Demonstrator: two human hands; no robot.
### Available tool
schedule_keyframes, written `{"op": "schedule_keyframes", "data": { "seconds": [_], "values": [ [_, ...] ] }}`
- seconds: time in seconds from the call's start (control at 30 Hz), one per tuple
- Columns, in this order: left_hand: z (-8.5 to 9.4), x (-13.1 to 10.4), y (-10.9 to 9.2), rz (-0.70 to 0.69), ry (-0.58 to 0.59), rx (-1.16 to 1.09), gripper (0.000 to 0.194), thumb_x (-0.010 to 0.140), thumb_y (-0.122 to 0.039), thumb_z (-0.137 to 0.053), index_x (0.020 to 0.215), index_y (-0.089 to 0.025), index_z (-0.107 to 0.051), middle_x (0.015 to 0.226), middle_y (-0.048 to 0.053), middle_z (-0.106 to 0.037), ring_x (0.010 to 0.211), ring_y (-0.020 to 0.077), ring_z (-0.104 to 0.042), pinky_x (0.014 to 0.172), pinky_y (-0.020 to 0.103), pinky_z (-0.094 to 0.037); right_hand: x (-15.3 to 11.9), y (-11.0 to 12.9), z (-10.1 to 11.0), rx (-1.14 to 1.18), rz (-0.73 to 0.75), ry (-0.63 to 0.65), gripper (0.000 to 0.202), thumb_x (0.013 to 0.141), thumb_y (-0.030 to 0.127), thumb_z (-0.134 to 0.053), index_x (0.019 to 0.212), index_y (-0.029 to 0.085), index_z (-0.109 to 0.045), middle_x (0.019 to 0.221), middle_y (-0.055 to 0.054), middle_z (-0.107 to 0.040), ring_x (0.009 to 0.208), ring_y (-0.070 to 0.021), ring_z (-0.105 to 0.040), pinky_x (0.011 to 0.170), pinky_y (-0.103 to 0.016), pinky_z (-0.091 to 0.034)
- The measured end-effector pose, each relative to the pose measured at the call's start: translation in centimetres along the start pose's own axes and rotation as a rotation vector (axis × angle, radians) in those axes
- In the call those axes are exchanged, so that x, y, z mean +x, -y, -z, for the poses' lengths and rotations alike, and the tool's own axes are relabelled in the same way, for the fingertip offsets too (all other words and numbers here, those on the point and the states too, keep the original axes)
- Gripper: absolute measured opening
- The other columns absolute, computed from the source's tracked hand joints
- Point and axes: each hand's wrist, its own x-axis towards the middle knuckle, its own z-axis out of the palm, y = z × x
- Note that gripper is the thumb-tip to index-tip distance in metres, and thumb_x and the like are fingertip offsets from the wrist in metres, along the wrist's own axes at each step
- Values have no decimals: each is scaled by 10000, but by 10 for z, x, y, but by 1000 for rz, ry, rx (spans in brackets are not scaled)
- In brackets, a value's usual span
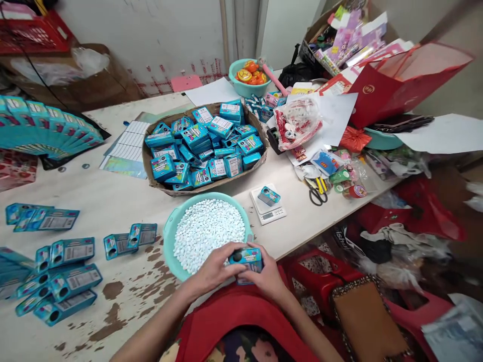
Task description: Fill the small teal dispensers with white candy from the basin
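Note:
Between both hands, near my lap, is a small blue candy box (247, 257) with a dark round hole at its left end. The fingers of my left hand (218, 266) wrap its left side, and my right hand (268, 277) grips its right side. Just beyond them stands a turquoise basin (169, 236) filled with small pale candies (209, 231). Another blue box (269, 195) lies on a small white scale (256, 206) to the right of the basin. A cardboard tray (147, 173) heaped with blue boxes (196, 138) sits behind the basin.
Several blue boxes (75, 281) lie at the left, with fanned flat cartons (49, 125) behind. Scissors (318, 193), bagged items and a red paper bag (396, 88) occupy the right. A bowl (249, 89) of orange toys stands at the back. Red stools (320, 281) stand below the table edge.

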Motion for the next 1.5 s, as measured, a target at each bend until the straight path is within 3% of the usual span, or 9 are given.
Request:
{"op": "schedule_keyframes", "data": {
  "seconds": [0.17, 0.27, 0.37, 0.57, 0.77, 0.9, 1.13, 1.33, 1.5],
  "values": [
    [19, 7, 75, 222, -505, 372, 399, 830, -417, -515, 1175, -221, -562, 1254, 127, -562, 1208, 297, -473, 1023, 461, -359, -13, -17, 15, 224, -144, -53, 446, 579, 331, -803, 919, 227, -535, 753, 34, -642, 679, -179, -629, 640, -290, -532],
    [33, 9, 126, 384, -538, 620, 475, 844, -432, -456, 1235, -168, -510, 1351, 163, -475, 1290, 326, -375, 1066, 492, -283, -18, -33, 35, 278, -175, -97, 478, 551, 335, -821, 894, 234, -503, 689, 54, -614, 613, -157, -602, 603, -271, -517],
    [29, 14, 148, 469, -552, 763, 495, 871, -442, -393, 1245, -138, -507, 1364, 177, -451, 1295, 318, -357, 1075, 472, -260, -17, -48, 48, 300, -178, -122, 472, 571, 348, -817, 923, 225, -527, 743, 29, -638, 649, -163, -608, 649, -291, -523],
    [12, 38, 133, 671, -585, 752, 581, 854, -533, -381, 1244, -123, -512, 1207, 182, -540, 1176, 309, -468, 1011, 416, -337, -2, -65, 52, 431, -249, 40, 521, 605, 377, -808, 1046, 193, -600, 892, -37, -693, 772, -209, -643, 751, -371, -525],
    [4, 56, 119, 863, -456, 643, 669, 808, -648, -351, 1247, -161, -485, 1235, 193, -514, 1103, 356, -532, 877, 440, -418, 11, -61, 16, 489, -293, 165, 541, 534, 380, -846, 983, 190, -614, 799, 8, -685, 733, -184, -642, 724, -341, -530],
    [1, 58, 117, 857, -433, 666, 629, 805, -650, -336, 1184, -188, -532, 1197, 190, -534, 1057, 370, -556, 842, 458, -426, 22, -63, -6, 508, -322, 157, 459, 492, 389, -863, 799, 172, -600, 662, 31, -652, 615, -158, -623, 644, -305, -526],
    [9, 57, 118, 818, -395, 575, 645, 782, -638, -397, 1227, -186, -511, 1232, 185, -564, 1117, 377, -534, 875, 458, -410, 25, -59, -13, 436, -296, 74, 452, 499, 391, -859, 803, 156, -621, 699, -4, -680, 668, -189, -652, 654, -319, -540],
    [-4, 63, 118, 838, -528, 312, 545, 704, -529, -583, 1135, -196, -574, 1174, 157, -624, 1138, 391, -522, 902, 450, -389, 34, -59, 9, 417, -312, 52, 456, 475, 388, -865, 786, 161, -621, 678, -3, -678, 652, -202, -654, 641, -332, -542],
    [-16, 65, 116, 744, -784, -356, 422, 488, -337, -788, 841, -197, -604, 1026, 115, -659, 1141, 371, -511, 864, 387, -430, 41, -55, 36, 349, -330, 167, 446, 483, 394, -857, 784, 161, -623, 674, 5, -672, 632, -184, -635, 627, -314, -525]
  ]
}}
